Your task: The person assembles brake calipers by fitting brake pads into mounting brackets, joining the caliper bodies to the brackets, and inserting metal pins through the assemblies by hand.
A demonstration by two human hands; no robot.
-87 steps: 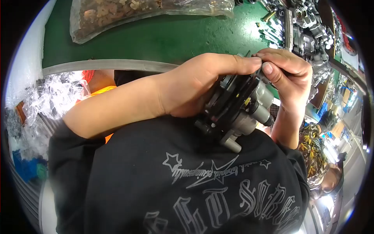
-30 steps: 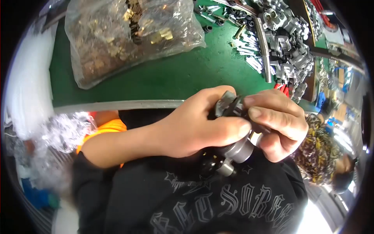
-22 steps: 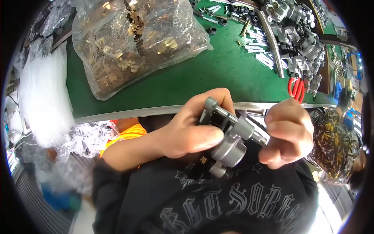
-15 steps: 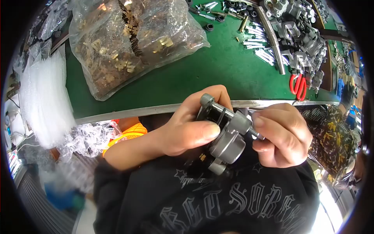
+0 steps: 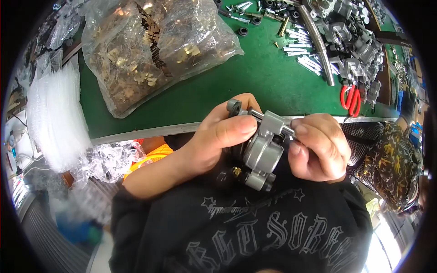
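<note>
A grey metal brake caliper (image 5: 264, 154) is held up in front of my chest, tilted, with its round piston housing facing me. My left hand (image 5: 218, 141) grips it from the left, thumb pressed over the upper part and the fingers hidden behind. At the upper right of the caliper a slim metal pin (image 5: 288, 131) sticks out. The thumb and fingertips of my right hand (image 5: 323, 148) close on its outer end. Low on the caliper's left side sits a small brass-coloured piece (image 5: 237, 171).
On the green table (image 5: 195, 100) lies a large plastic bag (image 5: 136, 86) of brass-coloured clips. To the right are silver pins (image 5: 298, 48), a metal bar (image 5: 316, 45), piled calipers (image 5: 359, 50) and red-handled pliers (image 5: 350, 100). A person in patterned clothing (image 5: 391, 159) is at the right.
The caliper has turned a little and its lower end shows more clearly. My left thumb has shifted upward on it. My right hand has moved slightly left, still at the pin.
</note>
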